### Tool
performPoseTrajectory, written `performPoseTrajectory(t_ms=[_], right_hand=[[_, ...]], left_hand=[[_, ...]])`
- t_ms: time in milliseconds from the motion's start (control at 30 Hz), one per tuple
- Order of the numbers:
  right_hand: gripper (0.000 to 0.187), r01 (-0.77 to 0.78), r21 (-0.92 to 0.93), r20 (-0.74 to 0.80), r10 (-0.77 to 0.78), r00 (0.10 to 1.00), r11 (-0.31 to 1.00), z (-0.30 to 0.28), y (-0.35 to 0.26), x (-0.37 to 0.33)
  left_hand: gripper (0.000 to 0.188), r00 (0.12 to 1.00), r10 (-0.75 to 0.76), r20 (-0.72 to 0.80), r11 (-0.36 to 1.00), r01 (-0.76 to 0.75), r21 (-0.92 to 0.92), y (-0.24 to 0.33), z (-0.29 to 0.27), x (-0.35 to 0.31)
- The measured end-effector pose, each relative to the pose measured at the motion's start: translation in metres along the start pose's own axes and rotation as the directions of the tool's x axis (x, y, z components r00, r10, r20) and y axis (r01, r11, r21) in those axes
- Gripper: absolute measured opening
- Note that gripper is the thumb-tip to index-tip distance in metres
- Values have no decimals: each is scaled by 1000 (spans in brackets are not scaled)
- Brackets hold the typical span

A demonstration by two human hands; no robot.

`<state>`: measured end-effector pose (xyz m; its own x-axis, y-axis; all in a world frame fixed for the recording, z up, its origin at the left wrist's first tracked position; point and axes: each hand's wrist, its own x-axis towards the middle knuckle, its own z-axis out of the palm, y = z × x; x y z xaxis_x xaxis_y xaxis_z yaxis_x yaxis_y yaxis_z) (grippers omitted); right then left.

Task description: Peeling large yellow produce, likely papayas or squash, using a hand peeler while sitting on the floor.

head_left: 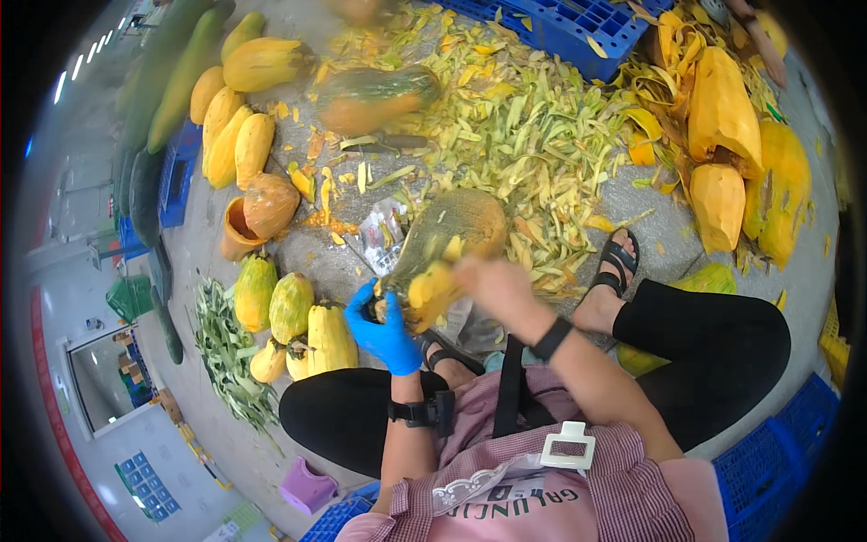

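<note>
A large green-and-tan pumpkin (456,226) lies lengthwise in front of me, with yellow flesh bared at its near end. My left hand (384,330), in a blue glove, is wrapped round that near end. Bare and smeared by motion, my right hand (501,289) is closed beside the yellow patch on the pumpkin's right side. Whatever its fingers hold is hidden in the blur. A crumpled clear plastic bag (384,233) lies just left of the pumpkin.
Green and yellow peelings (560,163) spread beyond the pumpkin. Peeled yellow gourds (256,144) line the far left; partly peeled ones (257,294) stand nearer. Big orange pumpkins (722,113) are piled at right. Blue crates (578,32) stand at the back. My sandalled foot (614,271) is at right.
</note>
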<state>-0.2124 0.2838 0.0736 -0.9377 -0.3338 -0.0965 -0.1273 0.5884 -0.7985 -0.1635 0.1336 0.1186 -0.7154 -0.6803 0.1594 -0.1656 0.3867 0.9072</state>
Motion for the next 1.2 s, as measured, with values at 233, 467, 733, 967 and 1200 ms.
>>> performPoseTrajectory(t_ms=[233, 467, 733, 967, 1200], right_hand=[[25, 7, 132, 100, -20, 995, 991, -19, -17, -13], [26, -56, -206, -35, 50, 998, 977, -16, 40, 12], [20, -141, 259, 73, 126, 989, 956, -38, 0, -8], [23, 99, 268, 12, -106, 994, 958, -21, -20, -32], [26, 29, -63, -49, -33, 998, 998, -13, 14, 0]], left_hand=[[38, 997, 50, 53, 997, -53, 56, 2, 2, -3], [46, 971, 199, 135, 979, -192, -64, -10, 4, -5], [56, 943, 209, 259, 977, -188, -102, -10, 2, -12], [55, 975, 113, 192, 993, -106, -47, -6, 1, -10], [50, 972, 171, 164, 985, -163, -62, -9, 1, -15]])
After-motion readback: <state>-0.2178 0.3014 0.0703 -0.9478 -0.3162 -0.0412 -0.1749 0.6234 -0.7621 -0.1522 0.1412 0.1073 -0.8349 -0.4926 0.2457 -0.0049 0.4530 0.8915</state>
